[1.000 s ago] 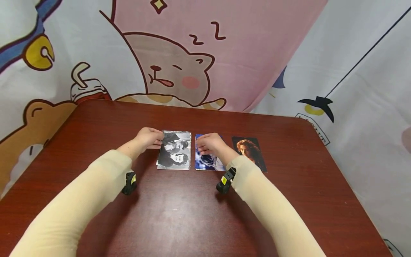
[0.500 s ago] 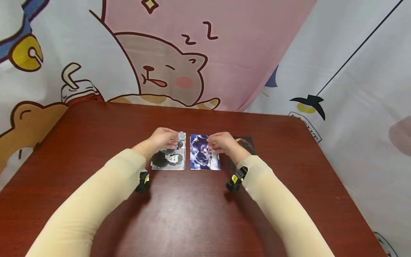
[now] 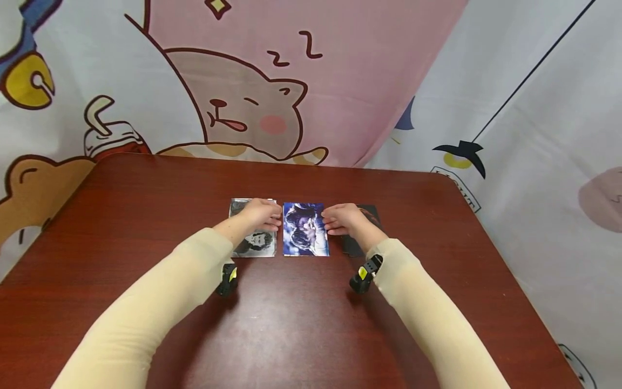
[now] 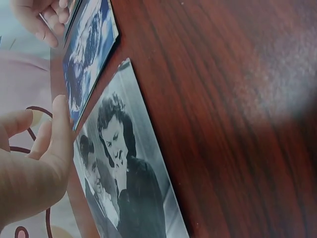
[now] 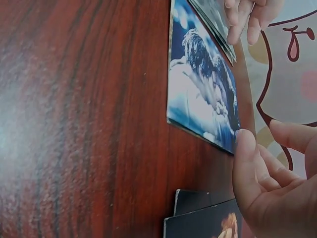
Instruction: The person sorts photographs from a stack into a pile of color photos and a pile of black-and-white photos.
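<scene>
Three stacks of photo cards lie in a row in the head view. The middle stack has a blue photo of two people (image 3: 305, 232) on top. My left hand (image 3: 258, 215) is over the black-and-white photo (image 3: 262, 246), its fingertips by the blue photo's left edge. From the other side, my right hand (image 3: 347, 219) covers part of the dark photos (image 3: 353, 247), with fingertips right at the blue photo's right edge. In the right wrist view, the right thumb (image 5: 243, 153) meets the blue stack's corner. Fingers on both hands are loosely extended, gripping nothing.
The stacks lie on a dark red-brown wooden table (image 3: 282, 324), toward its far edge. Behind it hangs a cloth (image 3: 364, 65) with cartoon animals. Two dark photos (image 5: 190, 201) overlap unevenly in the right wrist view. Each wrist wears a black camera.
Both hands have moved rightward across the photos: the left from the black-and-white stack's outer edge to its inner side, the right off the blue photo to its right edge. The head view has shifted slightly.
</scene>
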The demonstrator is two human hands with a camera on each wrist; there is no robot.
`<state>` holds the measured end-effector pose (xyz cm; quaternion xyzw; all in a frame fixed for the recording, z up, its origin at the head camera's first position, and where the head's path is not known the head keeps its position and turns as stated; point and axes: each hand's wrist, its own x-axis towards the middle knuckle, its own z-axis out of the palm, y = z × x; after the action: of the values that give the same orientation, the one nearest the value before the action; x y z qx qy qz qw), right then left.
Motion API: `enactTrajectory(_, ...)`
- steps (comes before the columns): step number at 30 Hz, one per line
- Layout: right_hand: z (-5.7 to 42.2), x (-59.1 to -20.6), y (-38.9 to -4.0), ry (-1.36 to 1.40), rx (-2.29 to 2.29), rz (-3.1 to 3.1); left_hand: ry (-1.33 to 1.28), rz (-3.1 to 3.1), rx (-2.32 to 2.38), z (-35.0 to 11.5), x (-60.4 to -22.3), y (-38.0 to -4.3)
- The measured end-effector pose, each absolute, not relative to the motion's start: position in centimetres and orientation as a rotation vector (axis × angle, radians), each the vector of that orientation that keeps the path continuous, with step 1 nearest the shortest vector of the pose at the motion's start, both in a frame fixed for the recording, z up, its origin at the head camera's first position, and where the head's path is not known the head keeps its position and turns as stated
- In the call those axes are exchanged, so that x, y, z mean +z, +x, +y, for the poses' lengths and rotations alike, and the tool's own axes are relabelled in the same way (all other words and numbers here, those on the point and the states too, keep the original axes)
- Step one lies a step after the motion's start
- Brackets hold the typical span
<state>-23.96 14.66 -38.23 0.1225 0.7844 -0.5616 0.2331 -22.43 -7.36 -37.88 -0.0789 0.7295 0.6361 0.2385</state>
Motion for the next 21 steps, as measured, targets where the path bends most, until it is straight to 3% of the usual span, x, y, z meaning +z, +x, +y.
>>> enactTrajectory(21,15.25,-38.61,-23.6,0.37,-1.527,2.138,-0.169,1.958,1.694,-6.56,-38.32,-22.23)
